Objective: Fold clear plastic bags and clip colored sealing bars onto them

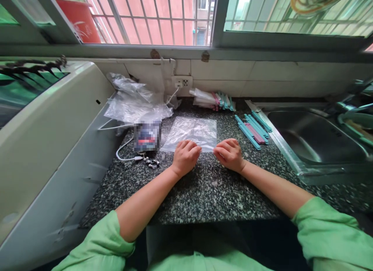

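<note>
Our left hand (187, 158) and right hand (229, 154) pinched the near edge of one clear bag (192, 130) lying on one counter (210, 193); we saw one strip bundle (212, 99) beyond it and one strip pile (253, 132) beside one sink (309, 135).

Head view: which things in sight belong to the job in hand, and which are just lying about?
Likely part of the job:
flat clear bag, with left hand and right hand at its near edge
loose blue and pink strips
bundled strips by the wall
perhaps the clear plastic heap

Apparently just lying about:
pixelated item
white cable
small charms
</note>
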A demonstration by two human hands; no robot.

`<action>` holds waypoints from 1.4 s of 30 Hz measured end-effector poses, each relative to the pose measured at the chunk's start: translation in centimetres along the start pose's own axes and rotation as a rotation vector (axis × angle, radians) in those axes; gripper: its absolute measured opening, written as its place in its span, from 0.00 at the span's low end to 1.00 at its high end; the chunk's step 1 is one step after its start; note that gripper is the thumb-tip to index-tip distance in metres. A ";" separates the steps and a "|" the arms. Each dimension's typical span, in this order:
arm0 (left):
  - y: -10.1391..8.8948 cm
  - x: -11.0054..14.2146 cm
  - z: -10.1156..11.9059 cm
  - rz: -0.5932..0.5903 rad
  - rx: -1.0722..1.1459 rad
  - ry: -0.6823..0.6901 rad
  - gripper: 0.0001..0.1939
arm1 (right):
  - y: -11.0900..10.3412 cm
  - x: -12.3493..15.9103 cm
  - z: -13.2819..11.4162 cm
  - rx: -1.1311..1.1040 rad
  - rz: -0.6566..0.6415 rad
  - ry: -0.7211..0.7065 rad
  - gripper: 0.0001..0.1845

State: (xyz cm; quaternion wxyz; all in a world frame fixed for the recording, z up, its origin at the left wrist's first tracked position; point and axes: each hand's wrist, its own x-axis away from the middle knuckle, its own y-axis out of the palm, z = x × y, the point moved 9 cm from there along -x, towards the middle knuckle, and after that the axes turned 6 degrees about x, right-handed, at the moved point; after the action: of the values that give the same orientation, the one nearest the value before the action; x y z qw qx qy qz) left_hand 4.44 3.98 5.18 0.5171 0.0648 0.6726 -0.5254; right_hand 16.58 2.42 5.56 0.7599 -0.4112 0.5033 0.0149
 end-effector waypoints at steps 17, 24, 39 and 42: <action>1.8 -1.2 -1.3 -0.025 0.092 0.006 0.08 | 1.2 -0.8 1.3 -0.055 -0.044 0.060 0.06; 1.8 -1.2 -0.6 -0.033 0.130 0.027 0.09 | 1.2 -1.1 1.0 -0.079 -0.055 0.056 0.04; 0.9 -1.2 -2.3 0.008 0.056 -0.016 0.08 | 0.9 -0.9 1.8 -0.065 -0.027 0.081 0.03; 0.9 -1.3 -1.8 0.015 0.059 0.011 0.07 | 0.9 -0.9 1.7 -0.065 -0.020 0.066 0.03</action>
State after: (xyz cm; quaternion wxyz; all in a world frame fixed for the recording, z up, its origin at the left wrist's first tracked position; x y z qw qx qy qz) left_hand 4.45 6.32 5.42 0.5153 0.0878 0.6592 -0.5406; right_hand 17.01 4.45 6.01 0.7293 -0.4409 0.5231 0.0100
